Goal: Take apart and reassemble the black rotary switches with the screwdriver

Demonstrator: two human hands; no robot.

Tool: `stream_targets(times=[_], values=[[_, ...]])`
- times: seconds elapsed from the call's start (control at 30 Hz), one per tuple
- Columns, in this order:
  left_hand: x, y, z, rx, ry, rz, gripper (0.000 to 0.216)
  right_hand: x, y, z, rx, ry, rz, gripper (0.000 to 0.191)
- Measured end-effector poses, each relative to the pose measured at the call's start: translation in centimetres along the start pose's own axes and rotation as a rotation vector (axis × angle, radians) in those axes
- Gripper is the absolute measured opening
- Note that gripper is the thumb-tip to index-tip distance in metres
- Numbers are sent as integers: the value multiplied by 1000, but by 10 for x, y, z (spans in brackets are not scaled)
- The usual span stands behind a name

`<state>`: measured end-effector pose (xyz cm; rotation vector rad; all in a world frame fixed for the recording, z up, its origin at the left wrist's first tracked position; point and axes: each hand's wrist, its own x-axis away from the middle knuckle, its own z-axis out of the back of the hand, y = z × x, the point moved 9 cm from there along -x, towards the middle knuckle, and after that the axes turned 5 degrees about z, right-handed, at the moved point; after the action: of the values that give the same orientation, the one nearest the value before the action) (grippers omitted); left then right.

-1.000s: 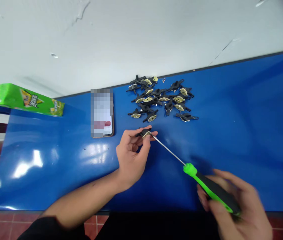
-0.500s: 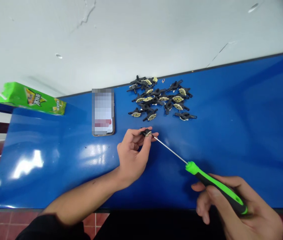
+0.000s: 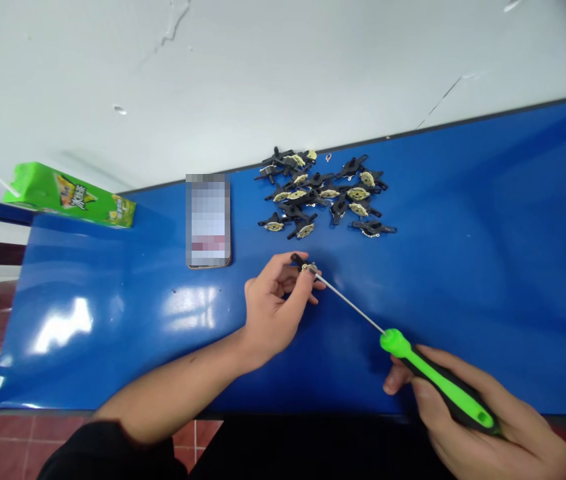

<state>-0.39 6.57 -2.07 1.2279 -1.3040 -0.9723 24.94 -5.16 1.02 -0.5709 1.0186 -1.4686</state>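
Left hand [image 3: 273,310] pinching small black part with brass-coloured plate [image 3: 307,267] between thumb and fingers; right hand [image 3: 493,450] wrapped round green-and-black screwdriver [image 3: 443,383], tip at part's edge. Similar parts [image 3: 358,194] scattered on blue bench [image 3: 443,253] beyond hands; smartphone [image 3: 207,220] beyond left hand, leftward.

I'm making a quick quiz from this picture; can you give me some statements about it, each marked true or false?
1. The left hand holds a small part. True.
2. The right hand is empty. False: the right hand grips a screwdriver.
3. The screwdriver points away from the held part. False: its shaft points toward it.
4. The phone lies between the carton and the loose parts. True.
5. The carton is red. False: it is mainly green.
6. The table is blue. True.
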Motion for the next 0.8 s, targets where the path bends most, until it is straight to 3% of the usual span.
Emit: stream_targets(times=[0.27, 0.53, 0.67, 0.8], values=[[0, 2, 0, -10, 8, 20, 17, -13, 13, -5, 64, -222, 82, 22], [-1, 1, 1, -38, 11, 36, 15, -11, 22, -2, 111, -281, 75, 19], [0, 2, 1, -68, 9, 21, 16, -6, 28, -2, 106, -239, 8, 18], [1, 3, 1, -123, 8, -10, 17, -1, 30, 9, 157, -70, -101, 21]])
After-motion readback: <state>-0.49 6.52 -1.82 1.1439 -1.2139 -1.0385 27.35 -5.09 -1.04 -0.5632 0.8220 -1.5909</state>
